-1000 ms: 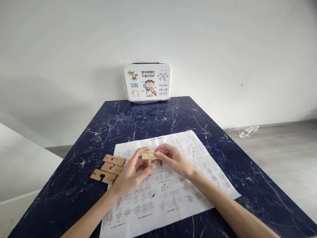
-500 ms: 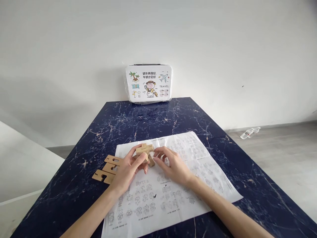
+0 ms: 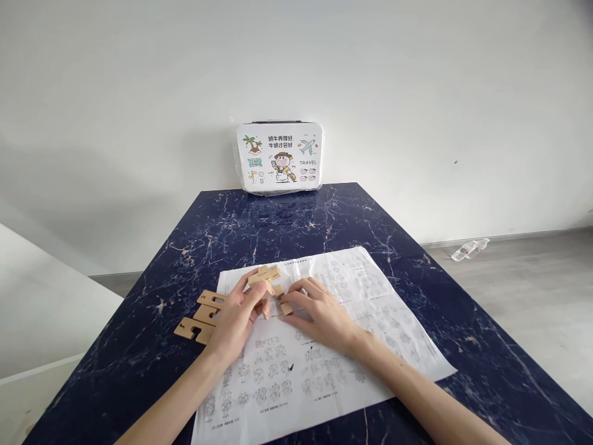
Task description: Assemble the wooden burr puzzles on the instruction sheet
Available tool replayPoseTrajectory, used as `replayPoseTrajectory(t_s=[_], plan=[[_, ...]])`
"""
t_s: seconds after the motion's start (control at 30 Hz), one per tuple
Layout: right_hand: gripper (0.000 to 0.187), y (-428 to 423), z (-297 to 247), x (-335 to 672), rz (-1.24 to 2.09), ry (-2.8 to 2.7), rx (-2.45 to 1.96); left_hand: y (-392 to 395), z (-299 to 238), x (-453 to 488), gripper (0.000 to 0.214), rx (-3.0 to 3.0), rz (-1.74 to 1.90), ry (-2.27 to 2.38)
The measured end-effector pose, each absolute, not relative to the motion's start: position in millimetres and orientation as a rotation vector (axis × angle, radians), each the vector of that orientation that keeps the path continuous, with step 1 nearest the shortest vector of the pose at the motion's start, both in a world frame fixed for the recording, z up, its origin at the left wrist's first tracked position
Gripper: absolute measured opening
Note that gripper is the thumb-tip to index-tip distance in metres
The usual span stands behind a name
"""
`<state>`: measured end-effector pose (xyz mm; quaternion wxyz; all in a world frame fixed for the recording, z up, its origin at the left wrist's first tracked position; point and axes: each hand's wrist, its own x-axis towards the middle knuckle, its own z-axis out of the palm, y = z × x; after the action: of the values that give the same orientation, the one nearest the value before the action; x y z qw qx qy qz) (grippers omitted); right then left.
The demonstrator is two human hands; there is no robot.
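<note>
My left hand [image 3: 237, 321] is closed around a small cluster of interlocking wooden puzzle blocks [image 3: 265, 275], thumb on the near side. The cluster is tilted, with a dark mark on its top block. Just to its right, my right hand [image 3: 324, 314] has its fingers bent around a notched wooden puzzle piece [image 3: 286, 308], partly covered by the fingertips. This piece sits close to the cluster; whether they still touch is hard to tell. Both hands are over a white printed sheet [image 3: 343, 395] covered in small line diagrams.
Beside my left wrist lie several flat slotted wooden pieces [image 3: 185, 327], some numbered, partly under the hand. A white cartoon-printed case [image 3: 280, 157] in clear wrap stands at the far edge of the dark blue marbled table [image 3: 296, 222]. Plastic bottles [image 3: 469, 249] lie on the floor at right.
The cluster in my left hand has shifted slightly left and tilted. My right hand has closed on the notched piece, which now shows lower and more apart from the cluster.
</note>
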<state>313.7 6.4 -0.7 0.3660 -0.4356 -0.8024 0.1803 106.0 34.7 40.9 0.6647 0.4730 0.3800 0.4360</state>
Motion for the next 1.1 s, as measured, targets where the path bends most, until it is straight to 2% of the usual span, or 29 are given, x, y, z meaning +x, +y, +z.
replayPoseTrajectory(t_s=[0.17, 0.33, 0.43, 0.93, 1.1], plan=[[0.017, 9, 6, 316, 0.706, -1.902, -1.149, 37, 39, 105, 0.059, 1.066, 1.038, 0.957], [0.03, 9, 18, 319, 1.178, -1.578, -1.061, 34, 43, 107, 0.066, 1.187, 1.056, 1.019], [0.037, 10, 24, 322, 1.348, -1.449, -0.951, 30, 47, 108, 0.07, 1.273, 1.032, 1.052], [0.03, 11, 16, 328, 1.712, -1.189, -0.642, 17, 46, 108, 0.065, 1.653, 0.992, 1.017], [0.05, 12, 17, 329, 1.692, -1.188, -0.711, 16, 46, 108, 0.065, 1.703, 0.981, 0.993]])
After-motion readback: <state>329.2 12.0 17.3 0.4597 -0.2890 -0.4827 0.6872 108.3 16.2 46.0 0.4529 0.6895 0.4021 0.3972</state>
